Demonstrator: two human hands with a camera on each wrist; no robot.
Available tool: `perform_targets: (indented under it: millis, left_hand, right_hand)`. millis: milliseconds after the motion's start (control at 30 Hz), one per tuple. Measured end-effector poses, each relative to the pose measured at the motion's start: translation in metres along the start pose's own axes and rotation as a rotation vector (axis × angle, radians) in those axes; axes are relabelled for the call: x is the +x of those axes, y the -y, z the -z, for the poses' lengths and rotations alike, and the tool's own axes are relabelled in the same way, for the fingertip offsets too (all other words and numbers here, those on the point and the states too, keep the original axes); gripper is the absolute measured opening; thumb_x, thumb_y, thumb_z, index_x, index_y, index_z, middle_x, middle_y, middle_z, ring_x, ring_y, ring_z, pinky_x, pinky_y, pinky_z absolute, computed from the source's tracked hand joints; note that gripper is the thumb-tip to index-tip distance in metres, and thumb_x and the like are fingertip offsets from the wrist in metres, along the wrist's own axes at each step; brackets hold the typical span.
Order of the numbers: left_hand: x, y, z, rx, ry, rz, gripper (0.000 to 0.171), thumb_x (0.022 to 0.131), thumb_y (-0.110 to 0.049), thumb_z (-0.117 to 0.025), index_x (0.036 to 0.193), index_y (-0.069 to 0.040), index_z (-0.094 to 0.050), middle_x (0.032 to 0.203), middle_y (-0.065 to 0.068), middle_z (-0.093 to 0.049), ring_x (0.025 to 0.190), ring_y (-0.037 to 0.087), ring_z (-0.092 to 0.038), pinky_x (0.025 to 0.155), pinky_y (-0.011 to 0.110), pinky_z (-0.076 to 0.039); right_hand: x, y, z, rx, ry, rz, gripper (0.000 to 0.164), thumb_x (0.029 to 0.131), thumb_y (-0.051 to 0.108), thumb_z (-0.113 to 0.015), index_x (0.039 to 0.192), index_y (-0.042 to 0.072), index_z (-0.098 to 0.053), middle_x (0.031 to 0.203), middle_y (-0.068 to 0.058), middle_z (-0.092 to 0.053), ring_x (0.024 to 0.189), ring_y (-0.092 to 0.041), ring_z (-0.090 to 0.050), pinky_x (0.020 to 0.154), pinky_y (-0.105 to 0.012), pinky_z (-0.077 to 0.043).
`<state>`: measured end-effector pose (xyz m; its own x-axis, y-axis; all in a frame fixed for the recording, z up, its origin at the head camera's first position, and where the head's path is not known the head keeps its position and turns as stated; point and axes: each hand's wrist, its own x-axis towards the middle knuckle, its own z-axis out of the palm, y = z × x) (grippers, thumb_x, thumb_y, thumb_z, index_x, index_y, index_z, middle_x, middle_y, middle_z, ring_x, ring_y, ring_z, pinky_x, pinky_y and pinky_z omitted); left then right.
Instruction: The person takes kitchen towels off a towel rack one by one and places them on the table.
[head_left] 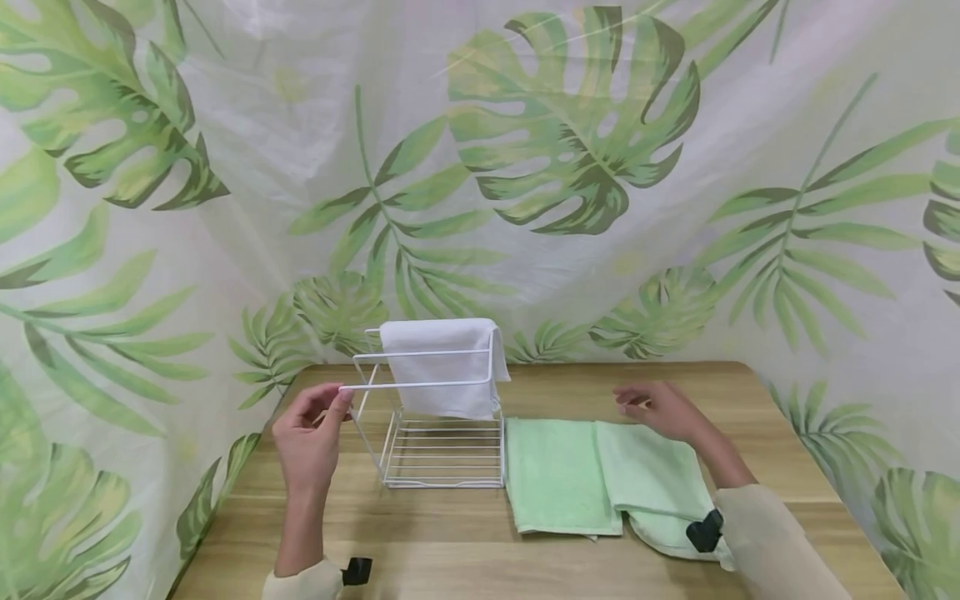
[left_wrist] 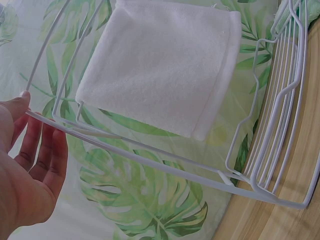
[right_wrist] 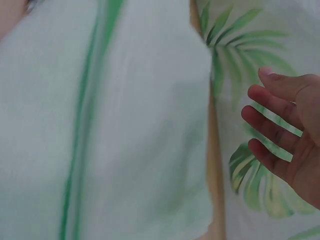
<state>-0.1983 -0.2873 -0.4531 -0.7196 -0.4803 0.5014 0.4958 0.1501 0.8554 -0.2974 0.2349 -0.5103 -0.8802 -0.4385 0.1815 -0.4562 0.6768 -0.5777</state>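
A white wire rack (head_left: pixel 384 386) stands on the table, a folded white towel (head_left: pixel 438 358) draped over its upper rails. With thumb and fingertips my left hand (head_left: pixel 309 433) pinches the rack's front left top corner; the left wrist view shows the thumb tip on the wire and the other fingers behind it. My right hand (head_left: pixel 663 408) hovers near the back edge of the green towels, holding nothing. Its fingers are spread and loosely bent in the right wrist view. One folded green towel (head_left: pixel 562 475) lies against the rack's right side, another green towel (head_left: pixel 656 471) overlapping it.
Under the right-hand towel, a rounded green cloth edge (head_left: pixel 667 542) sticks out toward the front. The wooden table (head_left: pixel 442 558) backs onto a hanging leaf-print sheet (head_left: pixel 300 208). The rack's wire shelf sits low, close to the tabletop.
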Motion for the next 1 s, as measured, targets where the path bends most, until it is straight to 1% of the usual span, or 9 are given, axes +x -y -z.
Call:
perform_targets:
  millis: [100, 233, 333, 433, 533, 733, 867, 1000]
  left_hand:
    - [-0.001, 0.0, 0.001, 0.003, -0.004, 0.006, 0.018, 0.094, 0.002, -0.08, 0.104, 0.015, -0.072, 0.081, -0.005, -0.074, 0.069, 0.004, -0.071, 0.063, 0.016, -0.063]
    - [-0.001, -0.001, 0.001, -0.002, -0.006, 0.021, 0.019, 0.093, 0.002, -0.081, 0.104, 0.015, -0.072, 0.081, -0.004, -0.075, 0.069, 0.005, -0.071, 0.064, 0.017, -0.064]
    - [-0.001, -0.002, 0.001, 0.003, -0.007, 0.026, 0.019, 0.094, 0.001, -0.081, 0.104, 0.015, -0.073, 0.081, -0.004, -0.074, 0.069, 0.005, -0.071, 0.064, 0.017, -0.064]
    - [-0.001, -0.002, 0.001, 0.016, -0.002, 0.026, 0.019, 0.094, 0.0, -0.081, 0.105, 0.014, -0.073, 0.081, -0.005, -0.074, 0.069, 0.004, -0.071, 0.064, 0.018, -0.064]
    - [0.0, -0.002, 0.001, 0.024, 0.004, 0.024, 0.02, 0.094, -0.001, -0.081, 0.106, 0.013, -0.073, 0.082, -0.005, -0.074, 0.069, 0.004, -0.071, 0.064, 0.017, -0.064]
    - [0.0, -0.003, 0.0, 0.015, 0.006, 0.017, 0.02, 0.094, 0.001, -0.081, 0.106, 0.014, -0.073, 0.082, -0.005, -0.074, 0.069, 0.004, -0.071, 0.063, 0.017, -0.063]
    - [0.0, -0.002, 0.0, 0.001, 0.006, 0.014, 0.02, 0.094, 0.002, -0.081, 0.106, 0.015, -0.072, 0.083, -0.005, -0.074, 0.069, 0.004, -0.071, 0.062, 0.017, -0.063]
    - [0.0, -0.003, 0.001, 0.002, 0.006, 0.012, 0.02, 0.094, 0.002, -0.08, 0.106, 0.015, -0.072, 0.083, -0.005, -0.075, 0.069, 0.004, -0.071, 0.062, 0.017, -0.063]
  right_hand:
    - [0.008, 0.019, 0.003, 0.001, 0.0, 0.0, 0.035, 0.107, 0.021, -0.068, 0.137, 0.004, -0.07, 0.124, -0.013, -0.079, 0.112, -0.032, -0.076, 0.098, -0.058, -0.062]
    - [0.016, 0.04, 0.006, 0.008, -0.021, 0.049, 0.035, 0.106, 0.021, -0.07, 0.137, 0.004, -0.07, 0.125, -0.015, -0.078, 0.112, -0.034, -0.076, 0.096, -0.06, -0.063]
    - [0.022, 0.054, 0.007, 0.025, -0.04, 0.073, 0.036, 0.106, 0.021, -0.071, 0.138, 0.006, -0.069, 0.127, -0.015, -0.077, 0.113, -0.034, -0.076, 0.096, -0.061, -0.063]
    - [0.026, 0.066, 0.008, 0.047, -0.052, 0.08, 0.038, 0.106, 0.024, -0.071, 0.141, 0.008, -0.068, 0.131, -0.014, -0.076, 0.115, -0.033, -0.075, 0.098, -0.06, -0.062]
    - [0.03, 0.079, 0.01, 0.063, -0.062, 0.093, 0.041, 0.106, 0.025, -0.071, 0.142, 0.006, -0.067, 0.133, -0.015, -0.075, 0.117, -0.033, -0.075, 0.099, -0.06, -0.062]
    - [0.039, 0.104, 0.011, 0.087, -0.103, 0.134, 0.042, 0.105, 0.026, -0.073, 0.141, 0.007, -0.067, 0.135, -0.013, -0.075, 0.12, -0.032, -0.074, 0.101, -0.056, -0.063]
    - [0.049, 0.12, 0.011, 0.105, -0.12, 0.161, 0.041, 0.104, 0.025, -0.073, 0.141, 0.006, -0.068, 0.137, -0.015, -0.074, 0.122, -0.035, -0.074, 0.101, -0.055, -0.064]
    - [0.06, 0.137, 0.013, 0.11, -0.141, 0.193, 0.041, 0.103, 0.022, -0.074, 0.14, 0.003, -0.068, 0.137, -0.017, -0.073, 0.121, -0.038, -0.074, 0.099, -0.057, -0.064]
